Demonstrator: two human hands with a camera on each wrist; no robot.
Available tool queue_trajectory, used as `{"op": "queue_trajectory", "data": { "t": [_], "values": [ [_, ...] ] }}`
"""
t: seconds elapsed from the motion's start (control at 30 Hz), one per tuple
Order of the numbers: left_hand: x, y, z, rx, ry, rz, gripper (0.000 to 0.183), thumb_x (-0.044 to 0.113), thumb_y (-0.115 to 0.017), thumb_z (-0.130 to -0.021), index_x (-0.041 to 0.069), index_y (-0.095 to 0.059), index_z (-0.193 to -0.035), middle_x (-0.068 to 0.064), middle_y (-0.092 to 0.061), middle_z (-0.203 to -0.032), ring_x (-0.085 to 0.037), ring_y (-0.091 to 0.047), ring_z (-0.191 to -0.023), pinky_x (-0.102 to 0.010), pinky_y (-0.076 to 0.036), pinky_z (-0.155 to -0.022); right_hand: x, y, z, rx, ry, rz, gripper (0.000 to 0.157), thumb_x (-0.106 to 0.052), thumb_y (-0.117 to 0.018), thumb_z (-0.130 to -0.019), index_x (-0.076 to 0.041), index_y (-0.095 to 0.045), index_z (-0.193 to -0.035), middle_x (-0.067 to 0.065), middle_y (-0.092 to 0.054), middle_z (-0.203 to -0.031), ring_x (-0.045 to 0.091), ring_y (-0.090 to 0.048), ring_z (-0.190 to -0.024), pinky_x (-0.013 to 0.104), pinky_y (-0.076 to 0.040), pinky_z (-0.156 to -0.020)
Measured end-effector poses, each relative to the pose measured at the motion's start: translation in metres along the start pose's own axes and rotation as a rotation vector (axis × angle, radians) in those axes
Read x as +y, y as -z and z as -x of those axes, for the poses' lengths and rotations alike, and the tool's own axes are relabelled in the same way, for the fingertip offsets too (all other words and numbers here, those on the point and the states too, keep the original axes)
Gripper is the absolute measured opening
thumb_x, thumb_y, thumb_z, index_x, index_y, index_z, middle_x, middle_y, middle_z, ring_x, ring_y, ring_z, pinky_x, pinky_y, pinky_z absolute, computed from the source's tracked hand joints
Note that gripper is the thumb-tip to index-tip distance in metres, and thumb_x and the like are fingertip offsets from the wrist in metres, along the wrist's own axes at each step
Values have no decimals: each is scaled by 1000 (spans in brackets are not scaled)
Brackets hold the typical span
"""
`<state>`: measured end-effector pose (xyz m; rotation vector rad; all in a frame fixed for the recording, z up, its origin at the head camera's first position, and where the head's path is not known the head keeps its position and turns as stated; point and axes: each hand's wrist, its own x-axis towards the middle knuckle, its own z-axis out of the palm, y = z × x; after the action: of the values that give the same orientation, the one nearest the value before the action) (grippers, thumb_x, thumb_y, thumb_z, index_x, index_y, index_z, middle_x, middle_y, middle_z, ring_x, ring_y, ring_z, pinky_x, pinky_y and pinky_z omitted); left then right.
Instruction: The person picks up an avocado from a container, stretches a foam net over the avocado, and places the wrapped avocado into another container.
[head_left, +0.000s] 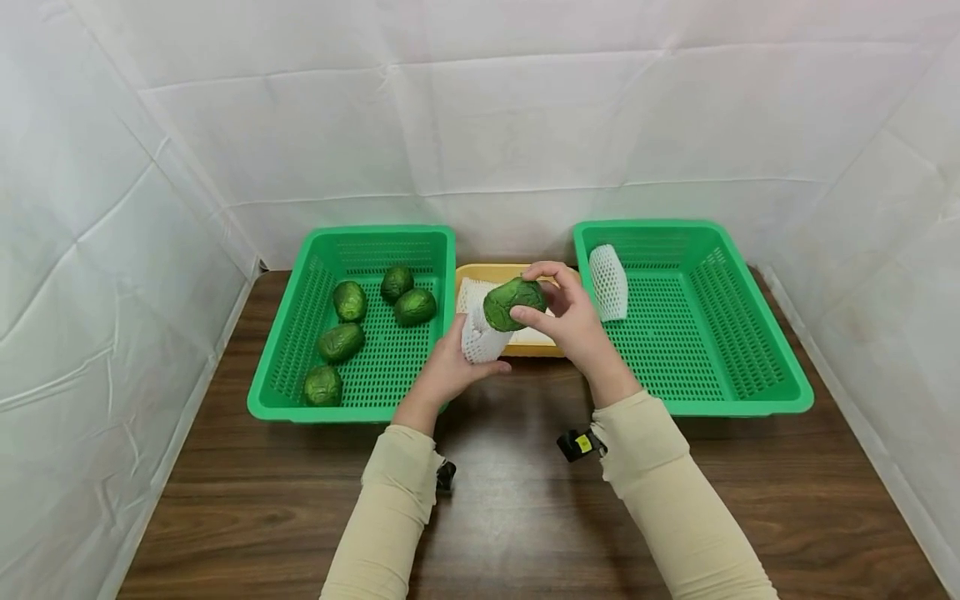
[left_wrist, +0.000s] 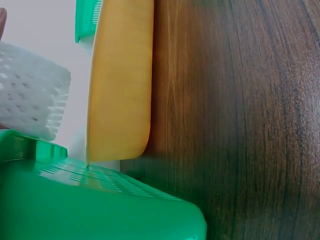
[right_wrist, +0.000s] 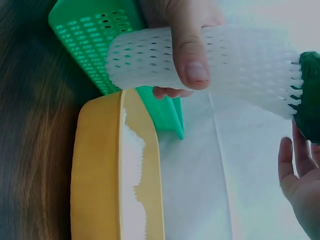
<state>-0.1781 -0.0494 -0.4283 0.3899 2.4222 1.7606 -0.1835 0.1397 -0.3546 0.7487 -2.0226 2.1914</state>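
My left hand (head_left: 448,365) grips a white foam net sleeve (head_left: 480,343), its thumb across the side in the right wrist view. A wrinkled dark green avocado (head_left: 513,305) is held between the thumb and fingers of my right hand (head_left: 576,327). In the right wrist view the avocado (right_wrist: 311,100) sits at the open end of the sleeve (right_wrist: 250,70), most of it outside; part of it is cut off by the frame edge. The left wrist view catches only the sleeve's other end (left_wrist: 32,92) and a bit of finger.
On the left stands a green basket (head_left: 258,392) with several avocados (head_left: 341,342). A yellow tray (head_left: 536,351) holding white foam nets lies behind my hands. The green basket (head_left: 795,400) at right contains one white net-covered piece (head_left: 608,282). White sheeting surrounds the brown wooden table (head_left: 510,517).
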Motion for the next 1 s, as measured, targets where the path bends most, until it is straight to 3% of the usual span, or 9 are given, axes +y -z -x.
{"op": "queue_trajectory", "data": {
  "t": [0.2,0.37,0.47,0.77,1.0],
  "values": [
    [0,-1,0,17,-17,-21,74,27,-85,-66,15,-40,-123,-3,-57,-108,-19,-55,-97,-40,-45,-83,1,3,0,2,45,144,38,14,-64,-78,8,-53,-115,11,-45,-120,20,-45,-106,30,-40,-85],
    [1,-1,1,5,-20,-104,70,31,-84,-67,14,-41,-120,-4,-58,-107,-19,-56,-94,-40,-47,-80,-20,-10,2,31,-18,354,38,5,-68,-80,6,-56,-116,18,-44,-122,23,-42,-104,35,-37,-80],
    [1,-1,1,0,-20,-133,70,33,-83,-67,14,-41,-119,-5,-58,-107,-20,-57,-93,-40,-47,-79,-28,-19,4,38,-29,424,41,2,-71,-78,5,-53,-116,21,-41,-123,29,-42,-104,41,-35,-83],
    [0,0,1,5,-16,-75,69,37,-81,-70,15,-41,-122,-4,-59,-108,-19,-57,-93,-40,-47,-80,-23,-31,4,21,44,402,46,10,-76,-68,11,-43,-100,24,-37,-109,33,-41,-104,46,-36,-97],
    [-1,0,0,12,19,-8,68,40,-80,-69,19,-43,-122,-2,-57,-111,-17,-56,-97,-39,-47,-80,10,-21,3,-16,30,455,38,-4,-78,-74,-1,-55,-103,14,-48,-111,25,-42,-109,44,-33,-97]
  ]
}}
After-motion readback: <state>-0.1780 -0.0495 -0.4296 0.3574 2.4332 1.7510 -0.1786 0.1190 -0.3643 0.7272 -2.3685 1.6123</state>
